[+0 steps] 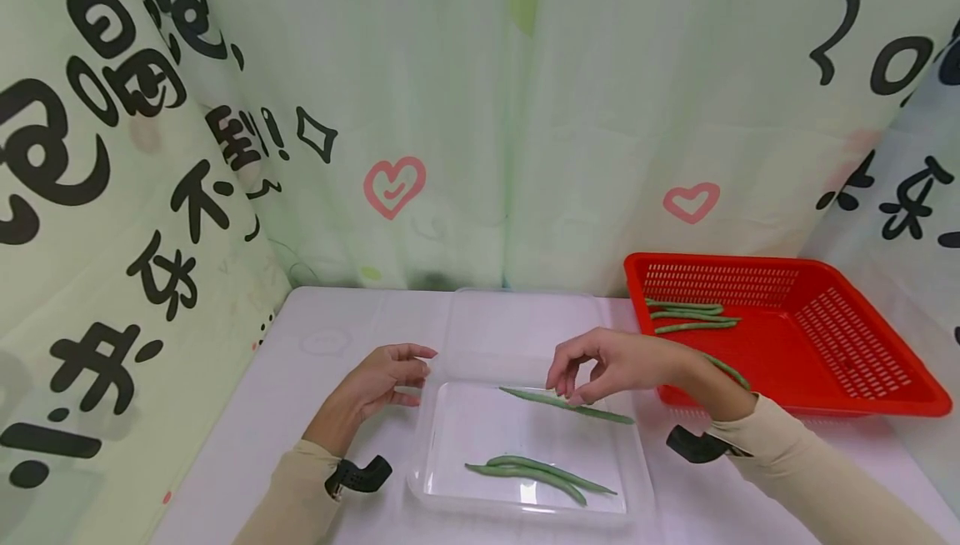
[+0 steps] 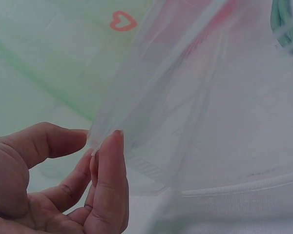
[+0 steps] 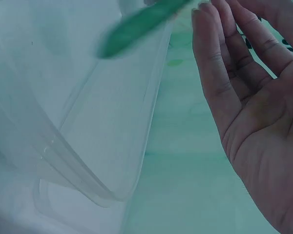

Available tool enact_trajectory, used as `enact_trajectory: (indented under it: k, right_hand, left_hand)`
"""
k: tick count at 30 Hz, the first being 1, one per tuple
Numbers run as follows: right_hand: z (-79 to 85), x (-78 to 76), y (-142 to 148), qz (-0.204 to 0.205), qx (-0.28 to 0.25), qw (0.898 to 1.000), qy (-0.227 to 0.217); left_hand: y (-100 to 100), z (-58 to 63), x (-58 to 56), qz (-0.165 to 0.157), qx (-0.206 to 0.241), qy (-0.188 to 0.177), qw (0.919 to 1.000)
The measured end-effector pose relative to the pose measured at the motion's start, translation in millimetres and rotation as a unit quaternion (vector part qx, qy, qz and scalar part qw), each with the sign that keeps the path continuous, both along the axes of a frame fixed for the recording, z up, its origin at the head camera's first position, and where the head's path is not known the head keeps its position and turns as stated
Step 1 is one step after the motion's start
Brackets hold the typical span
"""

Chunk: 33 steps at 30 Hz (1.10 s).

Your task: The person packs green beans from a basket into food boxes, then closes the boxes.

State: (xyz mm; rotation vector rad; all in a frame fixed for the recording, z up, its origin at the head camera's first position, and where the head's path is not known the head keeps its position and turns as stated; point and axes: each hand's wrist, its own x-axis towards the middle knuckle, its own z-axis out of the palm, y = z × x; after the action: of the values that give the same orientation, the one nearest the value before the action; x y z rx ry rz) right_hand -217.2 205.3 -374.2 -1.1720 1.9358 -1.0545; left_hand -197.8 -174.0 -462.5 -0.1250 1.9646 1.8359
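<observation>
A clear plastic box [image 1: 450, 491] stands on the table with its clear lid [image 1: 525, 324] lying back behind it. My left hand [image 1: 384, 382] is at the box's back left corner; in the left wrist view its thumb and fingers pinch the clear plastic edge [image 2: 100, 139]. Over the box, my right hand [image 1: 611, 366] pinches a green bean [image 1: 603, 414] between thumb and fingertips. That bean is blurred in the right wrist view, where the fingertips are partly cut off. Two more green beans [image 1: 536, 472] lie side by side near the front of the box.
A red plastic basket [image 1: 847, 337] stands at the right, partly behind my right forearm. Several green beans [image 1: 693, 316] lie at its left end, and another bean [image 1: 727, 370] shows beside my wrist. Printed curtains [image 1: 525, 153] enclose the table [image 1: 322, 337] at the back and sides.
</observation>
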Motion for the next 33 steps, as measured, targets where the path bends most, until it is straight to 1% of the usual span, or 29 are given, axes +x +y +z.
enact_trajectory:
  k: [5,9,12,16,19,25,29,33]
  right_hand:
    - [-1.7,-1.1,1.0,0.002,-0.005,1.000,0.001]
    - [-0.9,-1.7,8.1,-0.003,0.003,1.000,0.009]
    - [0.2,-2.1,16.2,-0.017,0.008,1.000,0.014]
    - [3.5,-4.7,28.1,-0.048,0.018,0.999,0.016]
    - [7.2,-8.8,37.7,-0.063,0.018,0.998,0.016]
    - [13.4,-21.1,60.2,-0.083,0.010,0.996,0.031]
    - [15.7,-29.5,77.4,-0.107,0.021,0.994,0.025]
    - [16.8,-38.7,94.5,-0.120,0.030,0.992,0.031]
  left_hand:
    - [0.2,-1.0,-0.3,0.000,0.001,0.001,1.0000]
    - [1.3,-0.9,-0.4,-0.001,-0.001,0.000,1.0000]
    - [1.5,0.2,-0.2,0.000,-0.003,0.001,1.0000]
    - [0.9,2.0,0.3,0.003,-0.004,0.000,1.0000]
    - [0.8,2.9,0.7,0.002,-0.003,0.001,1.0000]
    - [1.0,2.9,0.9,0.003,-0.004,0.000,1.0000]
    - [1.0,1.3,0.3,0.004,-0.004,-0.002,1.0000]
    - [0.6,-0.2,-0.1,0.007,-0.005,-0.001,1.0000]
